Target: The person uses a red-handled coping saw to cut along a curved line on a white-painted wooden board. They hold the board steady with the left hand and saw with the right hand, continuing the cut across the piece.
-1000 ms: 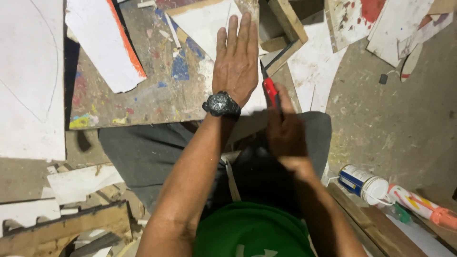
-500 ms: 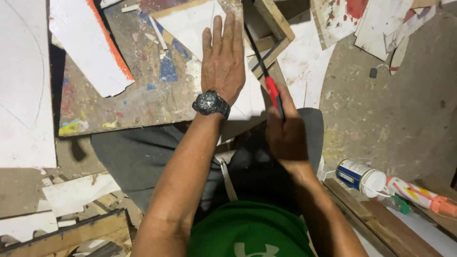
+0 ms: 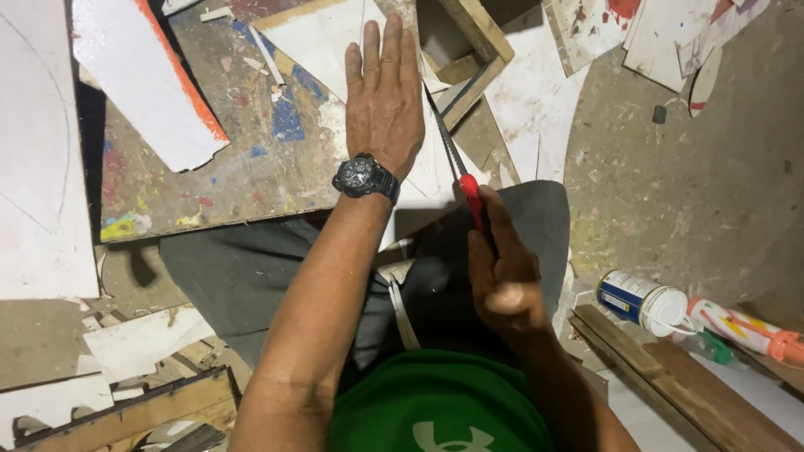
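My left hand [image 3: 383, 102] lies flat, fingers together, pressing a white sheet [image 3: 318, 38] down on a paint-stained board [image 3: 243, 159]. A black watch [image 3: 366, 177] sits on that wrist. My right hand [image 3: 501, 272] is shut on the red handle of a small hand saw [image 3: 456, 163]. Its thin dark blade runs up and left along the sheet's right edge, just beside my left hand.
A white can with a blue label [image 3: 641, 300] and a sealant tube [image 3: 741, 326] lie on the floor at right, next to a wooden plank [image 3: 687, 385]. White board offcuts [image 3: 142, 92] and wood scraps [image 3: 126, 410] lie at left. A wooden frame [image 3: 469, 42] sits beyond the blade.
The saw has slid forward and up along the sheet's edge, with more blade now showing past my left hand. My left hand stays flat on the sheet.
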